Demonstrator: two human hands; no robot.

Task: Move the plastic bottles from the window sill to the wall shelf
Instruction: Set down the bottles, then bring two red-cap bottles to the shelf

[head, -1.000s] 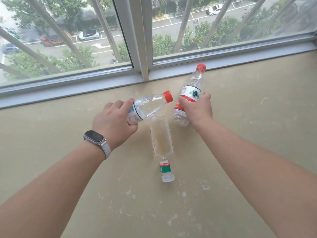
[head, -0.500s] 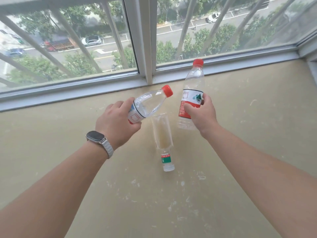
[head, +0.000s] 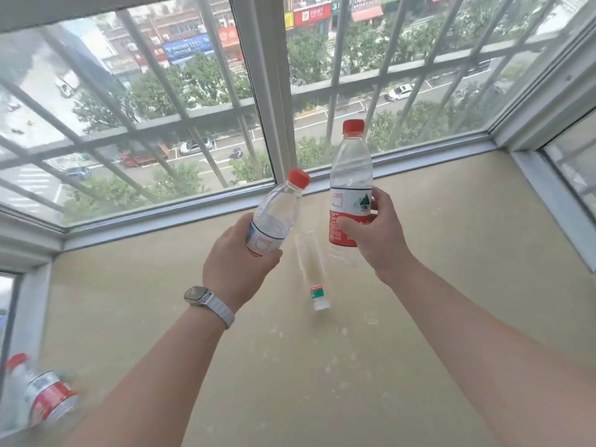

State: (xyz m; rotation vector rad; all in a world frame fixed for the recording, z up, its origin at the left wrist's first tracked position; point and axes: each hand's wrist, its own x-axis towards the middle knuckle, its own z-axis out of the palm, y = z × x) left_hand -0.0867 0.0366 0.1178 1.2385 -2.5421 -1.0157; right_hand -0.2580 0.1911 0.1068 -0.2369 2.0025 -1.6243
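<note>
While both arms reached out over the beige sill (head: 451, 253), each hand held one clear plastic bottle above it. The left hand (head: 237, 264), with a watch (head: 197, 295) on its wrist, was wrapped around the base of the left bottle (head: 274, 217), which tilted to the right and carried a red cap and a white label. The right hand (head: 380, 240) was closed on the red-and-white label of the right bottle (head: 350, 185), which stood nearly upright, red cap uppermost, and looked empty. Between and below the two, a third bottle (head: 312, 269) lay on the sill, its green-labelled end toward the camera. A fourth bottle (head: 35, 395), blurred, with a red cap and red-and-white label, lay at the lower left corner near the window frame (head: 283, 201).
</note>
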